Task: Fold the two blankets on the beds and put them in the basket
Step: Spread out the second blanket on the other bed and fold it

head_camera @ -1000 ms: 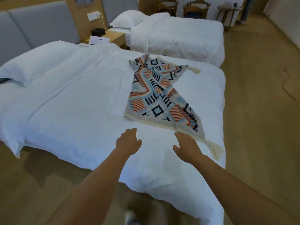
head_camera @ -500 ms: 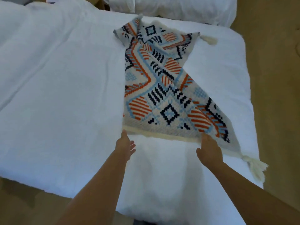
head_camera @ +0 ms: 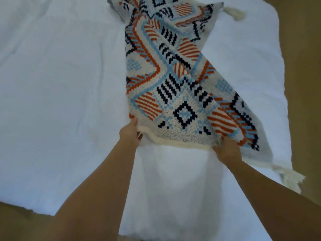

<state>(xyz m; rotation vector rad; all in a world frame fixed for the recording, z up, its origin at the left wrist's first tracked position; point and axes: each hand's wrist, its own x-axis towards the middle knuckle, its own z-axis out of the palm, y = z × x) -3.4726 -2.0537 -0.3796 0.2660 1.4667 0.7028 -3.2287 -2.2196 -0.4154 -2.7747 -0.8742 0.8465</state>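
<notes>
A knitted blanket [head_camera: 175, 80] with an orange, blue and black geometric pattern lies lengthwise on the white bed [head_camera: 60, 93], folded into a long strip with cream tassels at its corners. My left hand [head_camera: 130, 133] grips the near left corner of its cream hem. My right hand [head_camera: 225, 150] pinches the same hem further right, and the edge between them is lifted slightly off the sheet. No basket and no second blanket are in view.
Wooden floor [head_camera: 305, 84] runs along the right side of the bed and shows at the bottom left. One cream tassel [head_camera: 290, 176] hangs over the bed's near right corner; another tassel [head_camera: 234, 13] lies at the far end.
The view has closed in on the bed. Both hands reached forward from above the sheet, met the blanket's near hem and now hold it, raising the edge a little.
</notes>
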